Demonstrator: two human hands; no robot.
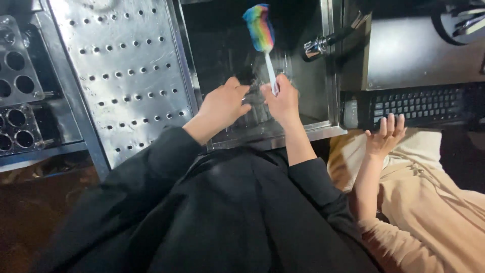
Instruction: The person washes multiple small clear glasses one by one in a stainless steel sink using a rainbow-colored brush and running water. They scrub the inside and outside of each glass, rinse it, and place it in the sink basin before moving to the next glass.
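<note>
Over a steel sink (328,129), my right hand (283,101) grips the white handle of a rainbow-coloured sponge brush (260,28) that points up and away. My left hand (222,103) is beside it, fingers curled on a clear glass (257,108) held low in the basin between both hands. The glass is hard to make out against the dark basin. My black sleeves fill the lower part of the view.
A perforated steel drainboard (126,65) lies left of the sink, with racks of round holes (15,76) further left. A chrome tap (321,45) reaches in from the right. Another person's hand (386,134) rests by a black keyboard (414,106) on the right.
</note>
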